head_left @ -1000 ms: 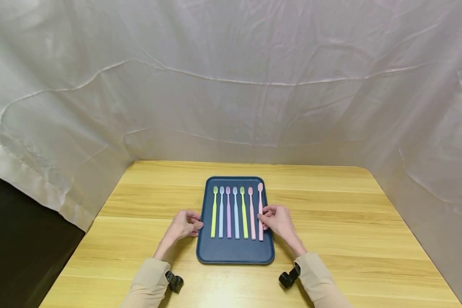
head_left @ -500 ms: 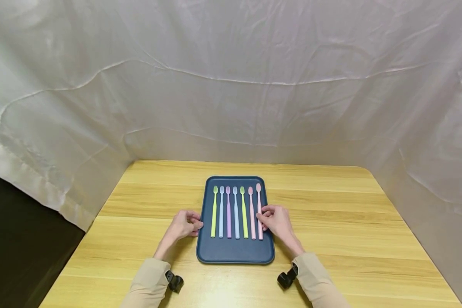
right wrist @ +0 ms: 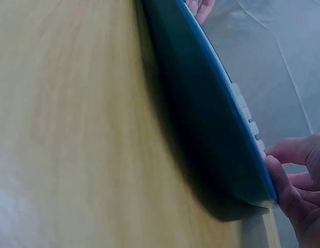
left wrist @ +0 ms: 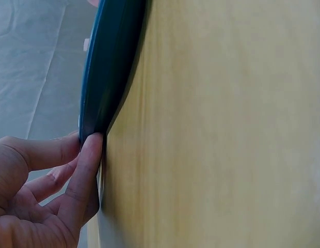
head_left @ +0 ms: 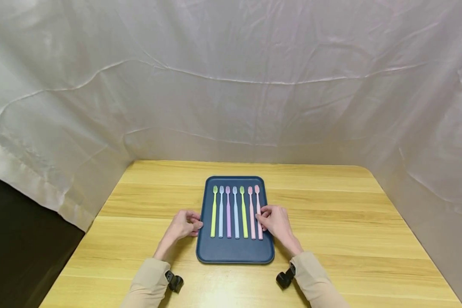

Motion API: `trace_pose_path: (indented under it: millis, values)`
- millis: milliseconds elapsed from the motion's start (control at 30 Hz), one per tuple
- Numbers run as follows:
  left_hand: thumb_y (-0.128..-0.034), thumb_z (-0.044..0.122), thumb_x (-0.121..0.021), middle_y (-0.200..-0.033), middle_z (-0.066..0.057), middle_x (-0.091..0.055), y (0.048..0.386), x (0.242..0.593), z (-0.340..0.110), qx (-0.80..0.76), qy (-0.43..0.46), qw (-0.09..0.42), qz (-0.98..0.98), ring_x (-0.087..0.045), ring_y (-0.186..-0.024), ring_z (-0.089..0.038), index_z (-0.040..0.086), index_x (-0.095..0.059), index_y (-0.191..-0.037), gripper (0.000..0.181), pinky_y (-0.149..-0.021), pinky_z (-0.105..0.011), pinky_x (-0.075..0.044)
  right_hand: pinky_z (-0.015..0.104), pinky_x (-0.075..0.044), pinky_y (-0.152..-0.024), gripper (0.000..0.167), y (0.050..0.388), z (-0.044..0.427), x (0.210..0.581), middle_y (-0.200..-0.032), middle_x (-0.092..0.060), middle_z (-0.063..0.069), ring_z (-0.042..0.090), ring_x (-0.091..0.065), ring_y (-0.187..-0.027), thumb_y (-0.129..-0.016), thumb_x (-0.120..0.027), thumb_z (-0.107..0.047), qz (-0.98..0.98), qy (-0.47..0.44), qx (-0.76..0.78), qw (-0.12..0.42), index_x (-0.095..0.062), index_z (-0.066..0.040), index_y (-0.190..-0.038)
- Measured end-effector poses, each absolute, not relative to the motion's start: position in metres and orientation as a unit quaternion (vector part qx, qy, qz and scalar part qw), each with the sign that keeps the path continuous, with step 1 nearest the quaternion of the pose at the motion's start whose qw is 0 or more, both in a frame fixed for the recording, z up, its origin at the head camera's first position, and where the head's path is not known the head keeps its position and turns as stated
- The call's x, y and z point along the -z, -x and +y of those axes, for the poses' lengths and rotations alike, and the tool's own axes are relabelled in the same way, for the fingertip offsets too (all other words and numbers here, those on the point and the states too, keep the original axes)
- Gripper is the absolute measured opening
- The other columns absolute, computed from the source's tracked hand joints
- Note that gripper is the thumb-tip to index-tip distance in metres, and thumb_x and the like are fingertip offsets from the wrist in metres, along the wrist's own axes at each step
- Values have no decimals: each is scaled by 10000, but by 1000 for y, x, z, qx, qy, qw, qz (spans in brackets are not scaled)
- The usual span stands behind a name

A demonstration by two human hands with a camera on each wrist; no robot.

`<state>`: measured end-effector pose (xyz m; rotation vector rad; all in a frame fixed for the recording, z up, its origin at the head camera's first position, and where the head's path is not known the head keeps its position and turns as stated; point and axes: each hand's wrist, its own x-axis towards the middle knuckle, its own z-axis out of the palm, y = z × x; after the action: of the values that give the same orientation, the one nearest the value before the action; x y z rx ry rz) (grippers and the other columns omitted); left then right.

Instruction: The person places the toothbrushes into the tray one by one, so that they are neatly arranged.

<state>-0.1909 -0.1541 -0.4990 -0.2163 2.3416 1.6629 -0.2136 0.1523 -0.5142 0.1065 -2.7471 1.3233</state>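
A dark blue tray [head_left: 235,252] lies on the table with several toothbrushes side by side, heads toward the far end. My left hand [head_left: 185,223] pinches the tray's left rim; in the left wrist view, the thumb and a finger of that hand [left wrist: 72,170] meet at the tray's edge [left wrist: 106,67]. At the other side, my right hand [head_left: 276,220] pinches the handle of the rightmost pink toothbrush [head_left: 257,199]. Just left of it lies another pink toothbrush [head_left: 252,214]. The right wrist view shows the right hand [right wrist: 299,181] at the tray's rim, its fingertips partly hidden.
Farther left on the tray lie a green toothbrush [head_left: 244,214], a purple toothbrush [head_left: 228,214], two light blue ones and a yellow-green toothbrush [head_left: 213,214]. The wooden table [head_left: 331,205] surrounds the tray. Pale curtains [head_left: 231,111] hang behind and beside the table.
My right hand has shifted slightly left with the rightmost pink toothbrush, which is now closer to the neighbouring pink one. The left hand and tray have stayed in place.
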Motion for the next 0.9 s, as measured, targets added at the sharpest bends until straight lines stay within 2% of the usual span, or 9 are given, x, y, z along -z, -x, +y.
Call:
trace_pose_path:
  millis: [333, 567, 900]
  values:
    - [-881, -83, -681, -900, -164, -635, 190, 498, -154, -571, 67, 129, 808, -648, -671, -155, -133, -625, -1126, 256, -647, -315, -681, 187, -526, -395, 207, 210, 153, 512, -656, -677, 47, 47, -574, -421, -829, -797, -91, -903, -48, -423, 55, -748, 48, -975]
    - [-879, -94, -676, -897, -165, -637, 190, 497, -154, -572, 71, 128, 807, -645, -663, -156, -134, -624, -1121, 251, -642, -314, -680, 191, -521, -382, 113, 205, 153, 509, -607, -671, 43, 55, -583, -413, -836, -786, -64, -901, -57, -428, 41, -759, 28, -897]
    - [-881, -90, -675, -904, -171, -636, 190, 497, -154, -573, 66, 130, 807, -648, -671, -159, -140, -617, -1133, 263, -649, -317, -681, 197, -523, -387, 105, 204, 154, 511, -582, -670, 39, 62, -587, -413, -841, -783, -64, -899, -46, -434, 31, -773, 21, -902]
